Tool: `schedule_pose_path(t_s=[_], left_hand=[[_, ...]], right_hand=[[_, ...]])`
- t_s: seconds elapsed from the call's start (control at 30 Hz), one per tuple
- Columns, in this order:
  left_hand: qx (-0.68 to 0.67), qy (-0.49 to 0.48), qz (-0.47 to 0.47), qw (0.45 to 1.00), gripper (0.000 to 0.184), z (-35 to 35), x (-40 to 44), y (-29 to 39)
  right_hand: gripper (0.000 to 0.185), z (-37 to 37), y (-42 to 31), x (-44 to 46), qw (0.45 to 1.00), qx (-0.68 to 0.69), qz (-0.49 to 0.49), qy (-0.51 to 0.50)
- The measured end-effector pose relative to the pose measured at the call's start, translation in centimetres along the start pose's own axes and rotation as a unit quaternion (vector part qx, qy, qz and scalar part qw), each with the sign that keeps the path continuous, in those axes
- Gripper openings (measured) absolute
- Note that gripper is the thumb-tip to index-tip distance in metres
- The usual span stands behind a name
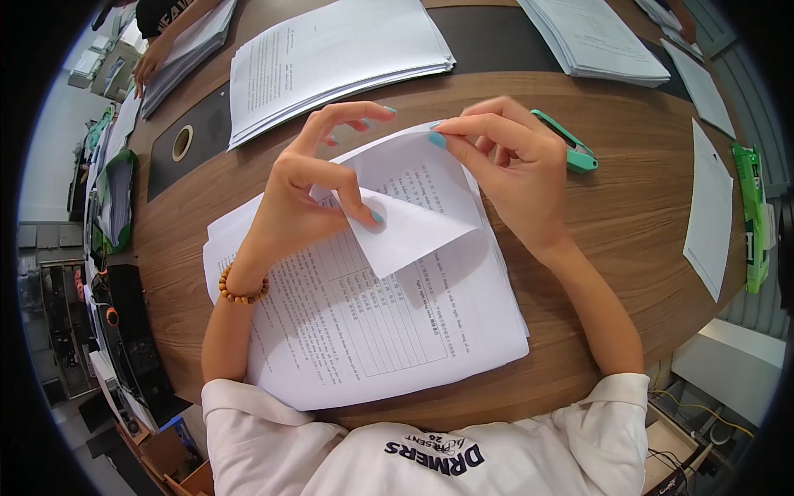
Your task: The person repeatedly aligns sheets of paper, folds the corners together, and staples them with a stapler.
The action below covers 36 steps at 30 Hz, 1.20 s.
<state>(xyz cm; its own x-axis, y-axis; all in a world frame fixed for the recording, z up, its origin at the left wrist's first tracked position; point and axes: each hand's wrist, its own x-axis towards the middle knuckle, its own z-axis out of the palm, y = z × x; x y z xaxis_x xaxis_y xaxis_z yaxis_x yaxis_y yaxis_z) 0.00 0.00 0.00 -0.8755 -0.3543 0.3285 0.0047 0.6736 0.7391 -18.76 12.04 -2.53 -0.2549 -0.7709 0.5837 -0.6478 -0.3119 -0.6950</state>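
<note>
1. location: the raised sheet (418, 236) is on the paper stack (356, 364), which lies at the near edge of the worktop (612, 231). part of the sheet is turned over, its corner pointing toward that edge.
2. left hand (302, 186): narrow pinch on the turned-over part – index fingertip on top, thumb mostly hidden. the other three fingers stand clear.
3. right hand (529, 157): thumb and index finger closed on the sheet's far edge; remaining fingers curled.
4. handling: apply light pressure at both pinches. the sheet appears thin and could crease at the bend; leave the curve loose.
5. check: confirm that a single sheet is pinched – the number between the fingertips cannot be told. avoid dragging the stack askew with the left wrist.
6. count, paper: one stack under the hands; three more stacks toward the far edge, at left (190, 41), centre (339, 62) and right (591, 37); at least two separate papers (711, 215) toward the right edge. sheets per stack cannot be counted.
7. count, other: one tape roll (189, 135) toward the left edge; one green tool (581, 159) just beside the right hand; one green packet (750, 219) by the right edge; one beaded bracelet (240, 296); one co-worker's hand (149, 62) at the far-left stack.
</note>
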Motion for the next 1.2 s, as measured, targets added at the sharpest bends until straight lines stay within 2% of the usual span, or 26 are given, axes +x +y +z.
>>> schedule_pose_path(t_s=[0.2,0.27,0.4,0.47,0.67,0.8,0.87,0.9,0.97,1.0,1.07,1.2], left_hand=[[0.004,0.002,-0.002,1.0,0.02,0.1,0.1,-0.1],[0.004,0.0,-0.004,1.0,0.019,0.1,0.1,0.0],[-0.003,0.001,-0.008,1.0,0.019,0.1,0.1,0.0],[-0.003,-0.003,-0.013,1.0,0.018,0.1,0.2,0.1],[-0.022,0.007,-0.01,1.0,0.017,0.1,0.0,0.0],[-0.066,-0.003,-0.027,0.997,0.017,0.2,-0.3,-0.7],[-0.148,0.052,-0.11,0.981,0.018,0.4,0.0,0.2],[-0.149,0.052,-0.111,0.981,0.018,0.4,0.1,0.3],[-0.109,0.012,-0.079,0.991,0.02,0.2,0.2,0.4],[-0.109,0.013,-0.079,0.991,0.02,0.2,0.1,0.3],[-0.094,-0.034,-0.015,0.995,0.021,0.3,-0.2,-0.1],[-0.101,-0.037,-0.021,0.994,0.021,0.3,-0.2,-0.2]], right_hand=[[0.011,0.8,-0.8,0.2,0.999,-0.01,0.012,0.043],[0.012,0.8,-0.8,0.3,1.0,0.014,0.022,-0.004],[0.009,0.5,-0.6,0.6,0.999,-0.018,0.023,-0.025],[0.008,0.8,-0.3,0.6,0.999,-0.025,-0.038,0.008],[0.014,1.0,-0.7,0.2,0.989,-0.114,-0.091,0.006],[0.017,0.5,-1.2,0.5,0.986,-0.12,-0.112,0.0],[0.017,0.6,-0.2,0.9,0.985,0.106,-0.129,-0.031],[0.017,0.4,0.0,1.0,0.986,0.106,-0.128,-0.032],[0.018,-0.2,0.4,1.3,0.973,0.185,0.135,-0.032],[0.018,-0.2,0.7,1.3,0.984,0.107,0.138,-0.035],[0.018,0.2,1.5,0.8,0.985,0.086,0.139,-0.061],[0.021,0.2,1.7,1.0,0.979,0.079,0.16,-0.1]])
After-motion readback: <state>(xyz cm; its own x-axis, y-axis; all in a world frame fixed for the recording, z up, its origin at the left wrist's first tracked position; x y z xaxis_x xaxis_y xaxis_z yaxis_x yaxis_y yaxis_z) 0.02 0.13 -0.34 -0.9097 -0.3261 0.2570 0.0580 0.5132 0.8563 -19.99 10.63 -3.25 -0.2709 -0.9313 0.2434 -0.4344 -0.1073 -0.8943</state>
